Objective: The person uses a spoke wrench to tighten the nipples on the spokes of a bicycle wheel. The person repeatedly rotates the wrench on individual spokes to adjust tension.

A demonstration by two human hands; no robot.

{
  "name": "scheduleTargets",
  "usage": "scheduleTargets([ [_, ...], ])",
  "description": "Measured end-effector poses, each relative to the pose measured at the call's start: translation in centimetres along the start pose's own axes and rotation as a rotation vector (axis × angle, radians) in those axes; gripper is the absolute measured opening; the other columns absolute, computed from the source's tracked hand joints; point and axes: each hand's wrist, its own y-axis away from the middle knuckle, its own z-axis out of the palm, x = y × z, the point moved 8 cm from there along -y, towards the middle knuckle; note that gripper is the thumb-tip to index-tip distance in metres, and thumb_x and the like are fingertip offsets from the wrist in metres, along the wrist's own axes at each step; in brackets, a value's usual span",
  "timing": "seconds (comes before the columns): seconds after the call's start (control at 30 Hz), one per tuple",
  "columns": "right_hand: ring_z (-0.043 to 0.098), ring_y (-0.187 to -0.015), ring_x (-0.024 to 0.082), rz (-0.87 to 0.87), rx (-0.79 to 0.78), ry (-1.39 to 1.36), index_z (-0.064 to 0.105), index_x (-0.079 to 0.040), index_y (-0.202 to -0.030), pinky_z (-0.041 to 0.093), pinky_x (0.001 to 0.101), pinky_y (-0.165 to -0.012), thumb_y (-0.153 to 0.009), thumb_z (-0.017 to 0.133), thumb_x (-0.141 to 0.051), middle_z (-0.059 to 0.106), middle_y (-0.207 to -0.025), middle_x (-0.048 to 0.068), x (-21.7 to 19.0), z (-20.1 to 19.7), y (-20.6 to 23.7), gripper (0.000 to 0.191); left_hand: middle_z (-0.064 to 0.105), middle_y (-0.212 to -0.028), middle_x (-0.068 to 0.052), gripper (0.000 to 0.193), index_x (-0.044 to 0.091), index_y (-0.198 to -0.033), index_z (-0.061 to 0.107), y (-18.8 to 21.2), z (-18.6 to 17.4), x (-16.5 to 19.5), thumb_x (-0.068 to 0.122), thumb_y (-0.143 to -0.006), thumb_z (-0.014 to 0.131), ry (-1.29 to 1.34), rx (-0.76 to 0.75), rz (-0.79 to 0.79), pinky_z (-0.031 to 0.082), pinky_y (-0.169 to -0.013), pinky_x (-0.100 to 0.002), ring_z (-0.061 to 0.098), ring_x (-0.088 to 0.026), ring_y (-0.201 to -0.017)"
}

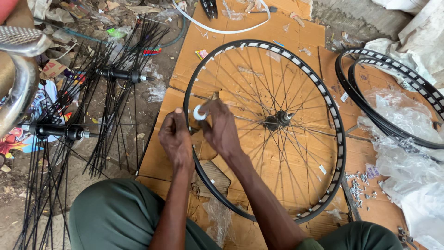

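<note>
Head cam looking straight down, going left to right: on the dirt sit two black hubs with loose spokes fanning out [115, 74], next to a chrome bike part [18, 78] at the frame edge. Then the left hand [175, 139], forearm coming up from the green-trousered knee, fingers curled shut and pinching at the wheel rim [323, 97] on its near-left side. Just beside it the right hand [222, 127] reaches in at an angle, thumb and fingers nipping a small white spoke wrench ring [200, 112] right over that same bit of rim. The spoked wheel lies flat on cardboard [286, 28], hub [277, 119] pointing up. Further right, two bare black rims [393, 127] and crumpled clear plastic [411, 176].
</note>
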Motion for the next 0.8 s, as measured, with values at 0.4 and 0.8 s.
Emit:
scheduleTargets([
  [0.4, 0.074, -0.091, 0.033, 0.145, -0.472, -0.076, 0.068, -0.007, -0.126, 0.056, 0.0419, -0.078, -0.094, 0.072, -0.018, 0.074, -0.104, 0.016, 5.0, 2.4, -0.5, 0.033, 0.065, -0.084, -0.003, 0.028, 0.003, -0.106, 0.074, 0.3, 0.8, 0.5, 0.028, -0.103, 0.061, 0.028, -0.013, 0.055, 0.043, -0.064, -0.031, 0.052, -0.01, -0.072],
  [0.8, 0.071, -0.082, 0.017, 0.374, -0.582, -0.293, 0.068, -0.007, -0.097, 0.056, 0.0358, -0.074, -0.084, 0.077, -0.021, 0.072, -0.088, 0.009, 5.3, 3.8, -1.7, 0.021, 0.07, -0.088, -0.004, 0.027, 0.004, -0.109, 0.072, 0.3, 1.0, 0.9, 0.027, -0.103, 0.06, 0.038, -0.024, 0.144, 0.049, -0.07, -0.03, 0.06, -0.012, -0.079],
])
